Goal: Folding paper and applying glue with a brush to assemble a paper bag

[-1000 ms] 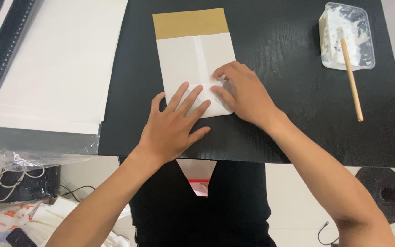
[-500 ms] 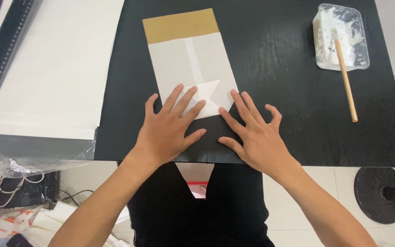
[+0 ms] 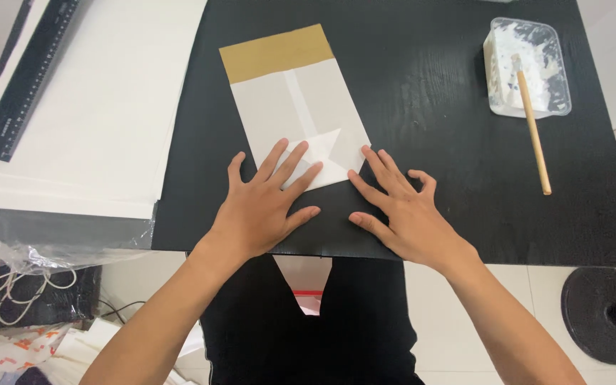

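1. I see my left hand (image 3: 262,207) lying flat and spread wide on the near end of the folded paper (image 3: 297,114), fingers pressing the white triangular flap there. It grips nothing.
2. My right hand (image 3: 401,210) sits just to the right of that near end, fingers splayed and arched, fingertips touching the paper's near right corner and the black tabletop (image 3: 422,142). It is empty too.
3. The paper lies in the middle of the tabletop, slightly tilted, its tan band at the far end and a white centre strip running along its length.
4. To the paper's right, well apart, stands a clear plastic tub (image 3: 529,68) of white paste with a wooden stick (image 3: 534,132) leaning out of it onto the tabletop.
5. To the paper's left lie large white sheets (image 3: 101,114) with a black ruler (image 3: 26,82) on them.
6. I judge the step in hand to be flattening the folded near end; the next move calls for firm, even pressure along the crease while the left hand keeps the paper from sliding.
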